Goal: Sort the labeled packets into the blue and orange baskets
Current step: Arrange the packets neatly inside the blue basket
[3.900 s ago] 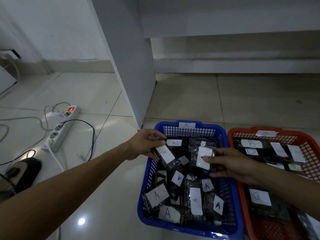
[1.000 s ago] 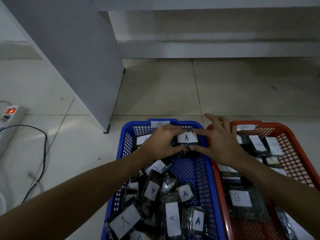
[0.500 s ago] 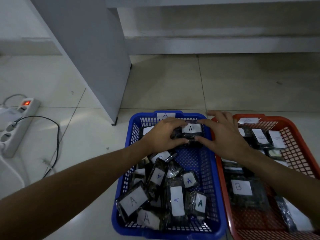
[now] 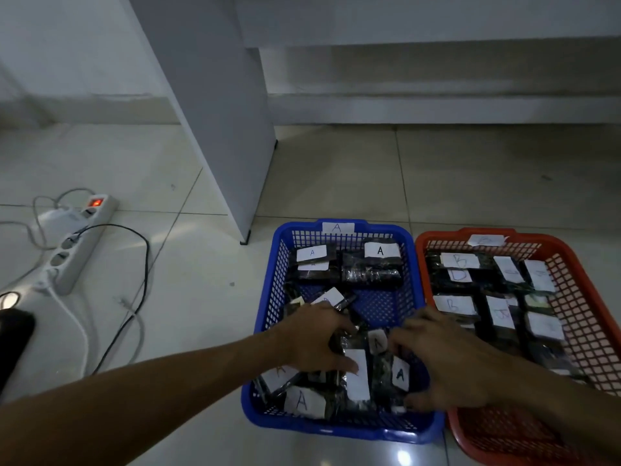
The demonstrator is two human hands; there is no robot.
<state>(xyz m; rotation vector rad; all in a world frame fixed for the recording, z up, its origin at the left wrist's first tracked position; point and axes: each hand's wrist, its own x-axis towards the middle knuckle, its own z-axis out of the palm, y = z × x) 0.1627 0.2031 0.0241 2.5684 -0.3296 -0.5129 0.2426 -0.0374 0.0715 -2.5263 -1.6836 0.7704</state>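
Observation:
The blue basket (image 4: 266,297) stands on the floor with an "A" tag on its far rim. Two neat stacks of dark A packets (image 4: 379,260) lie along its far wall, and a loose pile of A packets (image 4: 304,401) fills the near half. My left hand (image 4: 311,341) curls its fingers and thumb over a dark packet in that pile. My right hand (image 4: 443,368) brackets another A packet (image 4: 400,375) between fingers and thumb. The orange basket (image 4: 571,264) on the right holds rows of B packets (image 4: 458,260).
A grey cabinet panel (image 4: 218,129) stands on the tiles just behind the blue basket's left corner. A white power strip (image 4: 77,250) with a lit red switch and its cables lie at the left. A black object (image 4: 13,338) sits at the left edge.
Both hands left the A packet stack at the basket's far wall and came back to the near pile. The view has tilted, showing more floor on the left.

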